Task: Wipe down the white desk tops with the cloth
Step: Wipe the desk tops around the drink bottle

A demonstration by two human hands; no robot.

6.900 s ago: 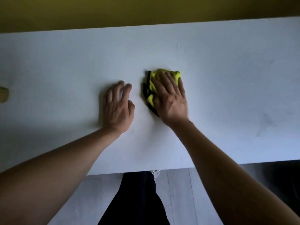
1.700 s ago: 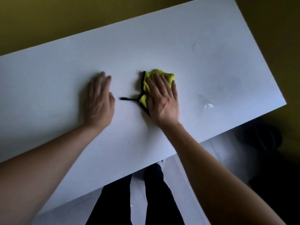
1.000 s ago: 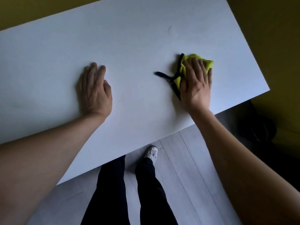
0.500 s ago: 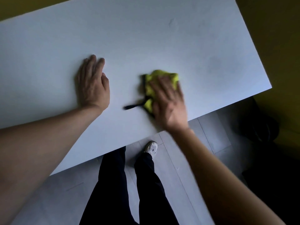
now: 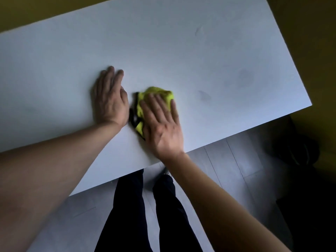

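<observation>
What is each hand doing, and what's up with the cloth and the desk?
left hand: flat on the desk, fingers straight, holding nothing
right hand: flat, pressing on the cloth
yellow cloth: bunched up under the right hand
white desk top: faint smudges at its right end

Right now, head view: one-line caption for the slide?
Right hand presses yellow cloth flat on white desk; left hand rests flat beside it.

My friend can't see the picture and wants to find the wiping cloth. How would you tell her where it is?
Find the big white desk top that fills the upper picture. Near its front edge lie two hands; the cloth is bunched under the right hand, close beside the left hand. It is the only bright yellow-green thing on the desk, with dark edging.
</observation>
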